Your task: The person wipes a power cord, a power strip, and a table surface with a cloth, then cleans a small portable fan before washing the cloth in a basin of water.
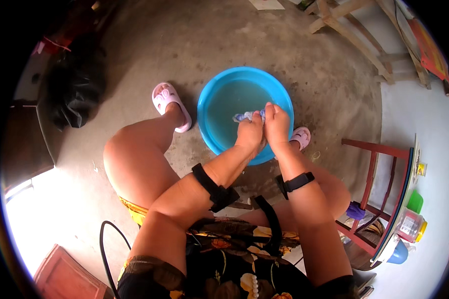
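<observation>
Between my knees on the floor stands a round blue basin [208, 133] with cloudy water [232, 102] in it. Over its near right part, my left hand [250, 130] and my right hand [277, 123] are closed side by side around a light cloth [242, 117] with bluish-purple patches. A bunched end of the cloth sticks out to the left of my fingers, above the water. The rest of it is hidden inside my grip. Both hands are above the water.
Pink slippers [165, 98] are on my feet either side of the basin. A black plastic bag [75, 89] lies at the left. At the right, a reddish wooden table [369, 187] carries jars and containers; a wooden frame [351, 30] leans at the far right.
</observation>
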A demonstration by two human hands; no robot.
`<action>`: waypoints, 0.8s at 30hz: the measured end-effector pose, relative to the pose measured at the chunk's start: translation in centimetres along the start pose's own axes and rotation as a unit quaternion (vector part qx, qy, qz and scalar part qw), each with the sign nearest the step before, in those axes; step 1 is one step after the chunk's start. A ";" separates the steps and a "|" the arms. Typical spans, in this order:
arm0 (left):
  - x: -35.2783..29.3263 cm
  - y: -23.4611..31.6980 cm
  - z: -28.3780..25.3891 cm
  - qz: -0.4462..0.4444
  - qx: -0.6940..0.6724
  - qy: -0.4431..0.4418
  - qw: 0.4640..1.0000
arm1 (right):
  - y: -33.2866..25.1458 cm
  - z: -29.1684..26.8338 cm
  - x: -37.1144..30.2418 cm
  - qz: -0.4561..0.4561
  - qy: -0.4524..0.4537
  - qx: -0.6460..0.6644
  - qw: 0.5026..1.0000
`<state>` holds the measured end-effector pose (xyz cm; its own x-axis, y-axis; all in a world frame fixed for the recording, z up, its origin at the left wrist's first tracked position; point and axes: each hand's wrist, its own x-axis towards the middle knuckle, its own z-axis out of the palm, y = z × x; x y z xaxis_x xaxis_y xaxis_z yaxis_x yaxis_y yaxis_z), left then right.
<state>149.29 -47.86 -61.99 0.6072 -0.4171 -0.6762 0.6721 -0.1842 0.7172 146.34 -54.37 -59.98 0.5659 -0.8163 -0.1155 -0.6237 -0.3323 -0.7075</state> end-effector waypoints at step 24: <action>2.1 -0.4 -1.3 0.019 -0.134 -0.105 0.985 | -1.3 2.1 -3.8 -0.099 0.112 0.022 0.989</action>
<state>150.86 -47.54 -63.91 0.5516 -0.5994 -0.5801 0.7558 0.0649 0.6516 146.20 -49.82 -60.09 0.5376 -0.8233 0.1822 -0.4859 -0.4791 -0.7310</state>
